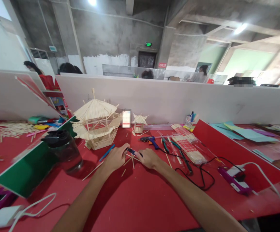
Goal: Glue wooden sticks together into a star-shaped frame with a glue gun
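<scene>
My left hand [117,157] and my right hand [149,158] meet near the middle of the red table, both closed on a small dark blue and black object [131,150] that spans between them. What the object is cannot be made out. Just below it, thin sticks [133,161] lie in a star shape on the table. A blue pen-like item [107,152] rests left of my left hand. Behind my hands stand a large stick pavilion [96,122] and a small one [140,123]. A blue glue gun [151,140] lies beyond my right hand.
A dark water bottle [64,151] and green divider [31,167] stand at left. To the right are pliers [182,154], bagged sticks [190,149], a black cable, a purple power strip [235,182] and a red divider [241,153]. People sit beyond the white partition [159,100].
</scene>
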The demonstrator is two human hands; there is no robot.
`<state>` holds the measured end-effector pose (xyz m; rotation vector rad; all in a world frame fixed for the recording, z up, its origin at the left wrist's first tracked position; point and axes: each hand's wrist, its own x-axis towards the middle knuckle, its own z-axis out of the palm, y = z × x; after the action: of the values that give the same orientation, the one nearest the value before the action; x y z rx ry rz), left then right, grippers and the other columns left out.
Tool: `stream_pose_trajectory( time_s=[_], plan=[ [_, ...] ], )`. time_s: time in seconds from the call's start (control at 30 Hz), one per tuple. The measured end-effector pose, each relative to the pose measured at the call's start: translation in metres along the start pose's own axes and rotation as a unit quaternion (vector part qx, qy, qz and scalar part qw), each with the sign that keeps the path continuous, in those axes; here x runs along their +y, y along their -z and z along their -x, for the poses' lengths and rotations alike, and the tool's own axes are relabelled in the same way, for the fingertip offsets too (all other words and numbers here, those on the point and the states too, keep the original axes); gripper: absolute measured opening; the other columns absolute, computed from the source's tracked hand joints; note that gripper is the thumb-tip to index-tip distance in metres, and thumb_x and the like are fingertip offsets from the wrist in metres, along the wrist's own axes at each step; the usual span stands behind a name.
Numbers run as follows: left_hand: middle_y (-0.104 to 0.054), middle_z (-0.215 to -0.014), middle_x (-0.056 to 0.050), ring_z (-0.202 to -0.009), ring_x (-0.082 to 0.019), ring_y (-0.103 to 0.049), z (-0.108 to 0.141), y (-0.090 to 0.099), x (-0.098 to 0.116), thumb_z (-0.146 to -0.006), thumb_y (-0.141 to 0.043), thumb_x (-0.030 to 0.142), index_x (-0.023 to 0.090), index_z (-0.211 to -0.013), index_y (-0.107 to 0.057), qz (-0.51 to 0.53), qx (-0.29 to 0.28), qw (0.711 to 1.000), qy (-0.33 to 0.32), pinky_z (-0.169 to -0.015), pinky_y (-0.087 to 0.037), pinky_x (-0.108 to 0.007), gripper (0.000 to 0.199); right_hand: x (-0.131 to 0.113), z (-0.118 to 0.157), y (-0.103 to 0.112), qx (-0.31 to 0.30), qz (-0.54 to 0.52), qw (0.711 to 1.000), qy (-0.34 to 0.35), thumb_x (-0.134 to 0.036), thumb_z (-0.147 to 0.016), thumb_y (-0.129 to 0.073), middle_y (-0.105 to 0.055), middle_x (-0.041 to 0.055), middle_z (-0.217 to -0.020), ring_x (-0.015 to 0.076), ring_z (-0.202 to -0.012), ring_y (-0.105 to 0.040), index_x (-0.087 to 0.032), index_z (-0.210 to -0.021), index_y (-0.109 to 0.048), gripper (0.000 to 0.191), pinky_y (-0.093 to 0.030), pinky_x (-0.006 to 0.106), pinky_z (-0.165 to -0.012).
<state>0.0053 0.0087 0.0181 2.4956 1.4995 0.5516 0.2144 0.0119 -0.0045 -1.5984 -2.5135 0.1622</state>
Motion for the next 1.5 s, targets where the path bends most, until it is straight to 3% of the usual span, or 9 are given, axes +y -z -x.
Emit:
stream_pose_trajectory(
  time_s=[0.6, 0.97, 1.1, 1.23, 1.37, 1.5],
  plan=[
    [-0.07, -0.087, -0.002, -0.081, -0.023, -0.068, 0.0, -0.001, 0.003, -0.092, -0.046, 0.014, 0.026, -0.11, -0.056, 0.024, 0.001, 1.0, -0.002, -0.07, -0.039, -0.028, 0.024, 0.001, 0.003, 0.001, -0.003, -0.002, 1.0, 0.001, -0.045, -0.107, -0.024, -0.077, 0.0116, -0.102, 0.0212, -0.092, -0.071, -0.018, -0.097, -0.074, 0.058, -0.037, 0.026, -0.071],
    [-0.065, -0.078, 0.002, -0.073, -0.019, -0.065, 0.001, 0.001, -0.009, -0.087, -0.047, 0.01, 0.026, -0.103, -0.053, 0.097, 0.014, 0.995, -0.009, -0.066, -0.038, -0.025, 0.024, -0.011, 0.007, 0.013, 0.022, 0.038, 0.998, -0.044, -0.058, -0.103, -0.029, -0.076, 0.0134, -0.098, 0.0248, -0.091, -0.071, -0.017, -0.102, -0.072, 0.06, -0.042, 0.028, -0.072],
    [-0.062, -0.074, 0.004, -0.069, -0.017, -0.061, -0.001, 0.006, -0.022, -0.085, -0.044, 0.009, 0.025, -0.1, -0.051, 0.126, 0.028, 0.992, -0.004, -0.066, -0.039, -0.025, 0.023, -0.021, -0.004, 0.022, 0.025, 0.06, 0.997, -0.038, -0.06, -0.102, -0.026, -0.076, 0.0124, -0.097, 0.0263, -0.09, -0.071, -0.019, -0.104, -0.072, 0.062, -0.045, 0.03, -0.075],
    [-0.06, -0.076, 0.003, -0.068, -0.017, -0.057, -0.003, 0.007, -0.048, -0.079, -0.044, 0.009, 0.023, -0.098, -0.051, 0.137, 0.045, 0.989, 0.017, -0.065, -0.039, -0.026, 0.024, -0.033, -0.032, 0.03, 0.017, 0.092, 0.996, -0.013, -0.066, -0.099, -0.025, -0.075, 0.0169, -0.099, 0.0313, -0.094, -0.07, -0.015, -0.106, -0.073, 0.071, -0.047, 0.036, -0.08],
    [-0.057, -0.067, 0.005, -0.061, -0.017, -0.055, -0.002, 0.005, -0.073, -0.075, -0.045, 0.01, 0.021, -0.095, -0.05, 0.149, 0.007, 0.988, 0.039, -0.059, -0.039, -0.025, 0.023, -0.046, -0.059, 0.032, -0.005, 0.12, 0.992, 0.03, -0.069, -0.097, -0.029, -0.074, 0.021, -0.104, 0.0326, -0.1, -0.069, -0.011, -0.107, -0.074, 0.074, -0.046, 0.039, -0.086],
    [-0.057, -0.065, 0.005, -0.06, -0.016, -0.055, 0.003, 0.008, -0.082, -0.072, -0.05, 0.01, 0.021, -0.086, -0.051, 0.15, -0.041, 0.987, 0.039, -0.058, -0.038, -0.024, 0.018, -0.054, -0.07, 0.029, -0.03, 0.138, 0.988, 0.066, -0.069, -0.096, -0.033, -0.074, 0.0208, -0.105, 0.031, -0.101, -0.069, -0.011, -0.107, -0.074, 0.072, -0.047, 0.039, -0.087]
  ],
)
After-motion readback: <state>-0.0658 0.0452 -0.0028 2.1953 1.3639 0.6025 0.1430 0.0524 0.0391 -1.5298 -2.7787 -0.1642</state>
